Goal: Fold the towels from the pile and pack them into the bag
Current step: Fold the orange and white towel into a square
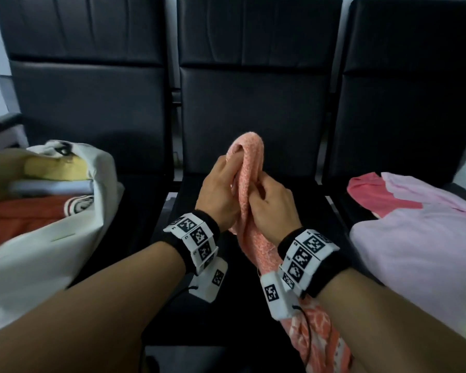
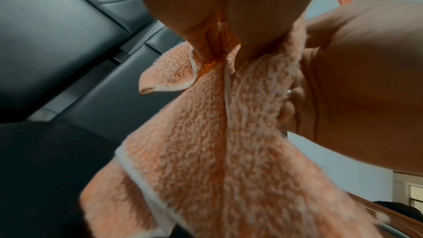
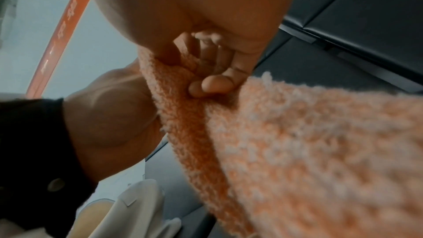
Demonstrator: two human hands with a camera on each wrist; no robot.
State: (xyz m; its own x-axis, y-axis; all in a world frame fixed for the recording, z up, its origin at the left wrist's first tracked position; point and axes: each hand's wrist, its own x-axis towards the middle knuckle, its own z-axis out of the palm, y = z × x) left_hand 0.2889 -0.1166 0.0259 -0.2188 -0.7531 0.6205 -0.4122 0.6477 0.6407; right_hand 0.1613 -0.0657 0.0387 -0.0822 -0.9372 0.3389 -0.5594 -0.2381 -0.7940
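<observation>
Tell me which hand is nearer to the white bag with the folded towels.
Left. The left hand grips the peach towel on the side facing the white bag; the right hand grips it on the far side.

Our forearms reach forward, converging at middle. Our left hand (image 1: 219, 193) raised, fingers curled, pinching peach towel (image 1: 249, 168) near its top. Our right hand (image 1: 271, 208) just beside, slightly lower, fingers (image 3: 211, 83) curled into same cloth. Our wrists wear black bands with square markers.

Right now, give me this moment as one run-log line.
step: folding | left hand: grips towel | right hand: grips towel | bag: left seat, holds towels | pile: right seat
</observation>
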